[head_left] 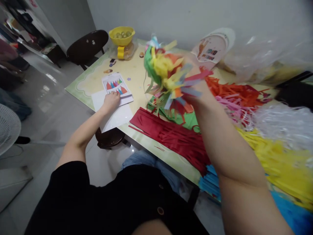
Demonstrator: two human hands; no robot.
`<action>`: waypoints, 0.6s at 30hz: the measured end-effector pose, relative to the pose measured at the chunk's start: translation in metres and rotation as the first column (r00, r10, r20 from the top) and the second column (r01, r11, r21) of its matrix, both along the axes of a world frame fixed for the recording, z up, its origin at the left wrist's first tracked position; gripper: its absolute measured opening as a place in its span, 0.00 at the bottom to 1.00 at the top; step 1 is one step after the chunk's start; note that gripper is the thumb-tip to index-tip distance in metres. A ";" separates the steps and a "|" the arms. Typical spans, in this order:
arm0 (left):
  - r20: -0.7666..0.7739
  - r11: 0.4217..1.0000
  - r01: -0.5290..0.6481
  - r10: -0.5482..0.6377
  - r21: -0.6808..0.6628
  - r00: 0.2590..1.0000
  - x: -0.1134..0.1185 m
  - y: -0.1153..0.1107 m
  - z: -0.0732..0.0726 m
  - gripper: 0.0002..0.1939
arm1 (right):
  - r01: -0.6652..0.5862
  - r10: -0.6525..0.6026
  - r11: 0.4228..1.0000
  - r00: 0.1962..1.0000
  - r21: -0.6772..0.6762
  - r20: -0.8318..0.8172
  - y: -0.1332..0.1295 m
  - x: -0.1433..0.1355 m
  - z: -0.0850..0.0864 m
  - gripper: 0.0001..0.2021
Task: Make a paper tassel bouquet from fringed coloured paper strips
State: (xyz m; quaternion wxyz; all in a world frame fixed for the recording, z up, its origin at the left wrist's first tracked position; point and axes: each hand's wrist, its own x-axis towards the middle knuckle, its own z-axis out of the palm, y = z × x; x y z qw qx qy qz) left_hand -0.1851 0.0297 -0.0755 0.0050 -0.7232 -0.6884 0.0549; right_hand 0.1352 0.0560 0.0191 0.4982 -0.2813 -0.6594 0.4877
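My left hand rests on the lower edge of a white-framed tablet, fingers lying loosely over it. Its screen shows a picture of rows of colourful tassels. White paper sheets lie under the tablet and wrist. Raised above the table, my right hand is closed on a bunch of multicoloured tissue-paper tassels, which hides most of its fingers. Below the bunch lie fringed dark red tissue paper and green tissue paper.
Orange, pink, white, yellow and blue fringed paper covers the table's right side. A yellow bowl of round fruit, a watch and a dark chair are at the far left. A fan stands left.
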 end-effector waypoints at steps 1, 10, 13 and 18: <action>-0.003 1.000 0.020 -0.020 -0.004 1.000 0.007 0.011 0.004 0.28 | -0.009 -0.001 0.994 0.997 0.112 0.082 -0.004 -0.003 -0.003 0.23; 0.055 0.993 -0.011 0.005 0.119 0.998 0.094 0.051 0.045 0.19 | -0.014 -0.246 0.936 0.688 0.352 0.682 -0.014 -0.021 -0.078 0.29; 0.045 0.987 -0.039 0.032 0.154 0.998 0.105 0.047 0.048 0.24 | -0.012 -0.255 0.949 0.556 0.314 0.791 -0.016 -0.020 -0.077 0.28; 0.019 0.993 0.093 -0.094 0.074 0.995 0.125 0.029 0.043 0.23 | -0.146 -0.258 0.936 0.339 0.322 0.905 -0.009 -0.027 -0.055 0.24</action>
